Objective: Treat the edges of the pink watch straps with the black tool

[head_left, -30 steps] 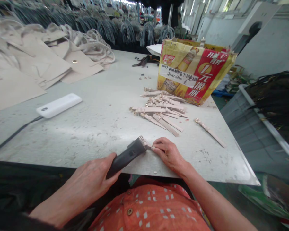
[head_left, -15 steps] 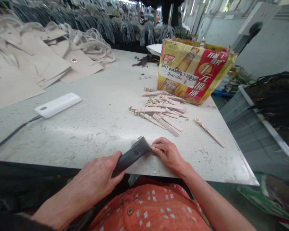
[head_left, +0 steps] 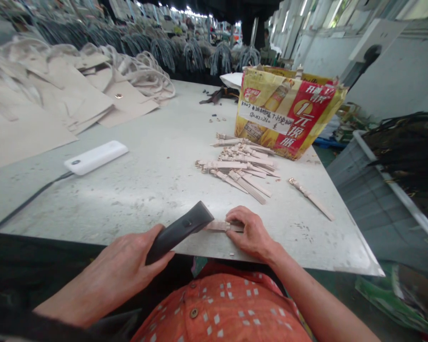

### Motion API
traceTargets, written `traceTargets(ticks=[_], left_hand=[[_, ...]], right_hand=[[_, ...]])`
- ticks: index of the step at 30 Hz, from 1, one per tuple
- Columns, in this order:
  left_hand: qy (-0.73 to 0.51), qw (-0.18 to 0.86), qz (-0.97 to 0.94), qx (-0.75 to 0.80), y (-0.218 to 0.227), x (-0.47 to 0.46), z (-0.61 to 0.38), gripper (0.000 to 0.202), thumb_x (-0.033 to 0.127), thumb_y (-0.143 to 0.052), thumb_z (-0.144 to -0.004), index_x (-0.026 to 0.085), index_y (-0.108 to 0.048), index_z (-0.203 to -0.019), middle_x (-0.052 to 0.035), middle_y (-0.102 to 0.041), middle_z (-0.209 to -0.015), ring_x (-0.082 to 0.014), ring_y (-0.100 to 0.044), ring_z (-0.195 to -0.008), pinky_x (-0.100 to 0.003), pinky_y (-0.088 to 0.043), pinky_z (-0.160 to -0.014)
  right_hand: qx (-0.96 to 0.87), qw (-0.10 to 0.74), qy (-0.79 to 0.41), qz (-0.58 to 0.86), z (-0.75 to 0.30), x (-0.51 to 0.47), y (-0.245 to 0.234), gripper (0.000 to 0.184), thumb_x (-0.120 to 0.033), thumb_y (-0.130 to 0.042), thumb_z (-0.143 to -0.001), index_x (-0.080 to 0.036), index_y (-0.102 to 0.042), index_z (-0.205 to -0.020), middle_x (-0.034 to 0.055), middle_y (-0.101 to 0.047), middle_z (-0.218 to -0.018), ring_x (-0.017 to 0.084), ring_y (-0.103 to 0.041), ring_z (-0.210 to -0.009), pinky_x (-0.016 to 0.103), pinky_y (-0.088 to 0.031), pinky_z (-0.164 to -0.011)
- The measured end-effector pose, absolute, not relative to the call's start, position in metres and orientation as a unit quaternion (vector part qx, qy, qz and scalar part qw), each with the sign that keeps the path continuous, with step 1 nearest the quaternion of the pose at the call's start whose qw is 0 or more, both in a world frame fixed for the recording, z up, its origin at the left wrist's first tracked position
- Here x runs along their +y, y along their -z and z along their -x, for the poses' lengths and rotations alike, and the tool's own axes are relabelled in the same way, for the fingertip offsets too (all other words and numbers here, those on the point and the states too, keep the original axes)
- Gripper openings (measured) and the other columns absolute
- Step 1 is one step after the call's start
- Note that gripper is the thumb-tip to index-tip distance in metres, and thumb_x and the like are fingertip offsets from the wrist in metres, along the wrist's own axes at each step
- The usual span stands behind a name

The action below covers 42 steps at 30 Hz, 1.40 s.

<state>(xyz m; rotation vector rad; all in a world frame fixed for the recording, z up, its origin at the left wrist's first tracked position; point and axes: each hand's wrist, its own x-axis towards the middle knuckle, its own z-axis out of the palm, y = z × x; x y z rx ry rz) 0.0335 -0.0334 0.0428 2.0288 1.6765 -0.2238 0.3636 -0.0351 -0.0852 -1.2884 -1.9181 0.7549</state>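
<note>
Person in an orange shirt (head_left: 235,304) w/ pale squares is at a pale desk (head_left: 146,190), both arms out over its near edge. L hand (head_left: 137,259) is wrapped round the lower part of a black tool (head_left: 183,228), thumb on the near side, blunt end angled up & to the R. R hand (head_left: 248,232) is clamped on a beige strap (head_left: 218,226), thumb on the near edge, fingertips on the far one; strap lies flat on the desk nr the front edge, running L to R, its R part going in under the palm. Tool's tip overlaps the strap's L end; can't tell if they touch. Beyond, approx. mid-desk, a loose heap of straps (head_left: 242,164), some w/ gold buckles, sits just in front of a yellow/red box (head_left: 271,111) w/ a handwritten label (head_left: 266,118). One single strap (head_left: 310,198) lies apart, to the R of the heap, buckle end away from the person. Over on the L: a white device (head_left: 96,157) w/ a dark cord (head_left: 28,204), & behind it, beige panels (head_left: 57,104) w/ looped handles, stacked. Far R, off the desk, a grey bin (head_left: 388,190) w/ dark stuff (head_left: 410,142), details unclear.
</note>
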Motion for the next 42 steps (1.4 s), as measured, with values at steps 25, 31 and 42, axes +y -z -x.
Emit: traceTargets(ticks=[25, 31, 42], left_hand=[[0.133, 0.259, -0.765, 0.575, -0.053, -0.044, -0.041, 0.034, 0.052, -0.058, -0.1, 0.029, -0.081, -0.111, -0.0141, -0.099, -0.109, -0.0386, -0.094, -0.099, -0.047, -0.061, -0.09], [0.097, 0.253, -0.782, 0.561, -0.048, -0.04, -0.054, 0.025, 0.049, -0.063, -0.103, 0.031, -0.081, -0.108, -0.0104, -0.097, -0.103, -0.0351, -0.093, -0.097, -0.041, -0.063, -0.087], [0.106, 0.25, -0.787, 0.555, -0.041, -0.036, -0.045, 0.034, 0.058, -0.057, -0.101, 0.032, -0.078, -0.107, -0.011, -0.096, -0.101, -0.0371, -0.092, -0.093, -0.044, -0.06, -0.086]], right_hand=[[-0.783, 0.305, -0.225, 0.493, -0.361, -0.04, 0.083, 0.02, -0.01, -0.096, -0.109, -0.027, -0.09, -0.098, 0.0062, -0.089, -0.102, 0.026, -0.08, -0.1, 0.036, -0.058, -0.091], [-0.773, 0.275, -0.276, 0.501, -0.365, -0.031, 0.073, 0.016, -0.011, -0.097, -0.105, -0.027, -0.098, -0.103, 0.0048, -0.091, -0.101, 0.025, -0.083, -0.097, 0.033, -0.058, -0.087], [-0.745, 0.274, -0.324, 0.515, -0.364, -0.024, 0.068, 0.022, -0.007, -0.099, -0.098, -0.028, -0.1, -0.104, 0.0033, -0.095, -0.104, 0.025, -0.086, -0.098, 0.033, -0.06, -0.091]])
